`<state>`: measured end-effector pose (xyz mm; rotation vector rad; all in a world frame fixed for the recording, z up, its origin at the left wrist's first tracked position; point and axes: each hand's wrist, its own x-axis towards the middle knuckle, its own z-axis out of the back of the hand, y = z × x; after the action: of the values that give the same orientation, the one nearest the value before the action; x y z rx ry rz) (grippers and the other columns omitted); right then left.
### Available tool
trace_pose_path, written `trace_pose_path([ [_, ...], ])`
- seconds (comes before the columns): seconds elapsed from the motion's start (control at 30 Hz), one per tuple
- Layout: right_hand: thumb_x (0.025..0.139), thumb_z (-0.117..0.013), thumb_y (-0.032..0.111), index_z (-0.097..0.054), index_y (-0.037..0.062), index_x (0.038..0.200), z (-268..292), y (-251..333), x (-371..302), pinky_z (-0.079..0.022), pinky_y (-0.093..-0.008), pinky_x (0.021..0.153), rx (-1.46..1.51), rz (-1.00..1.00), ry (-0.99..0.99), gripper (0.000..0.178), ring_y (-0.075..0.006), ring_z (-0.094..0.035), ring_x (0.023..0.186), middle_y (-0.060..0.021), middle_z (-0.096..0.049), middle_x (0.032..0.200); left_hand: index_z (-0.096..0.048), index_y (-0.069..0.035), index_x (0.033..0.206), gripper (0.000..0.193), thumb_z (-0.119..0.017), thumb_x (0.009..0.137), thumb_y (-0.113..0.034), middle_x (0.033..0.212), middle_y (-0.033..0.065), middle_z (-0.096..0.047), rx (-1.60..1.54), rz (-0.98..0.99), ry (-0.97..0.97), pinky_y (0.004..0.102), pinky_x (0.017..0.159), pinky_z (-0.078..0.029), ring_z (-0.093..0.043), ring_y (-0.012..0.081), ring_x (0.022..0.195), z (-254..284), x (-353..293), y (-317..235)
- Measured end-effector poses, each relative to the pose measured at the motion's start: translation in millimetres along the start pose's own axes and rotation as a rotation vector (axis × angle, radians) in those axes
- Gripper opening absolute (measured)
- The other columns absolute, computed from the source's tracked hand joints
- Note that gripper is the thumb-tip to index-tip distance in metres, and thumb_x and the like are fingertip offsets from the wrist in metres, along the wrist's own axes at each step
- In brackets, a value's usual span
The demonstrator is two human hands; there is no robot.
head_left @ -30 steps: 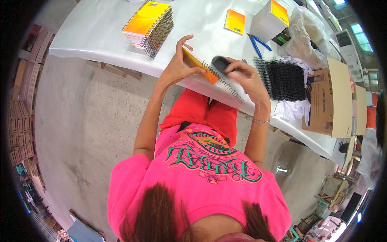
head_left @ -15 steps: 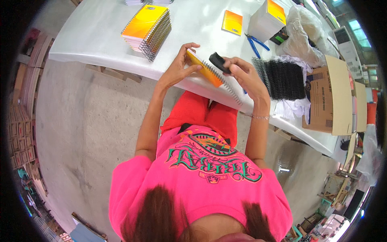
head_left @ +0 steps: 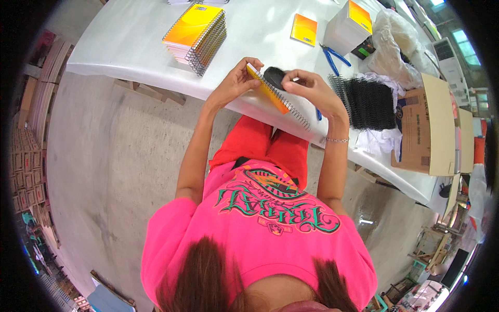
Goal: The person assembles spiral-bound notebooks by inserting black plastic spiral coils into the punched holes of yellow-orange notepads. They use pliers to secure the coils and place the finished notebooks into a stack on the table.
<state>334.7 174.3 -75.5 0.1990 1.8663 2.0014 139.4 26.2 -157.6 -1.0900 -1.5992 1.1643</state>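
Note:
My left hand [head_left: 235, 83] grips the left end of an orange-covered spiral notebook [head_left: 268, 95], held tilted above the table's near edge. Its wire spiral [head_left: 293, 110] runs along the side toward my right hand. My right hand [head_left: 313, 91] holds a black oval tool [head_left: 272, 77] against the notebook's upper end, fingers curled over it. Both hands sit close together over the white table [head_left: 130, 47].
A stack of orange spiral notebooks [head_left: 195, 32] lies at the far left of the table. A loose orange cover [head_left: 304, 29], a white paper block [head_left: 345, 23], blue pliers [head_left: 332, 54], black wire coils [head_left: 366, 101], a plastic bag [head_left: 397, 44] and a cardboard box [head_left: 421, 130] lie to the right.
Both hands have lifted the notebook a little farther over the table. The black tool has shifted left along the notebook toward my left hand.

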Motion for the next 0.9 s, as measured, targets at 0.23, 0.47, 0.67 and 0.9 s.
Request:
trace_pose_path([
  [0.23, 0.088, -0.074, 0.030, -0.068, 0.0013, 0.096, -13, 33, -15, -0.045, -0.0231, 0.080, -0.112, 0.025, 0.087, 0.030, -0.0076, -0.054, 0.087, -0.0001, -0.063, 0.097, -0.047, -0.011, 0.137, 0.057, -0.072, 0.086, -0.004, 0.105, 0.0002, -0.052, 0.039, -0.051, 0.033, 0.0241, 0.084, -0.048, -0.054, 0.0090, 0.092, -3, -1, -6],
  [0.47, 0.083, -0.078, 0.042, -0.072, 0.0000, 0.098, 2, -2, 11, -0.047, -0.0242, 0.076, -0.029, 0.005, -0.041, 0.045, -0.0118, -0.059, 0.079, -0.0044, -0.067, 0.089, -0.040, -0.011, 0.145, 0.068, -0.073, 0.086, -0.006, 0.104, 0.0011, -0.052, 0.073, -0.033, 0.033, 0.0251, 0.084, -0.049, -0.055, 0.0098, 0.094, -5, -2, -8],
  [0.67, 0.082, -0.080, 0.043, -0.065, 0.0028, 0.119, 10, -28, 20, -0.049, -0.0326, 0.085, -0.365, 0.073, -0.442, 0.056, -0.0179, -0.059, 0.099, -0.0129, -0.064, 0.114, -0.048, -0.009, 0.138, 0.055, -0.071, 0.088, -0.007, 0.113, 0.0047, -0.058, -0.009, -0.060, -0.086, 0.0271, 0.091, -0.047, -0.056, 0.0122, 0.101, -16, -4, -2],
  [0.9, 0.080, -0.078, 0.043, -0.057, 0.0136, 0.133, 16, -75, -46, -0.033, -0.0507, 0.105, -0.891, -0.046, -0.771, 0.064, -0.0414, -0.045, 0.125, -0.0213, -0.051, 0.137, -0.056, -0.005, 0.121, 0.030, -0.066, 0.093, -0.012, 0.110, 0.0025, -0.058, 0.171, -0.277, -0.423, 0.0275, 0.096, -0.039, -0.053, 0.0137, 0.103, -59, -19, 12],
])
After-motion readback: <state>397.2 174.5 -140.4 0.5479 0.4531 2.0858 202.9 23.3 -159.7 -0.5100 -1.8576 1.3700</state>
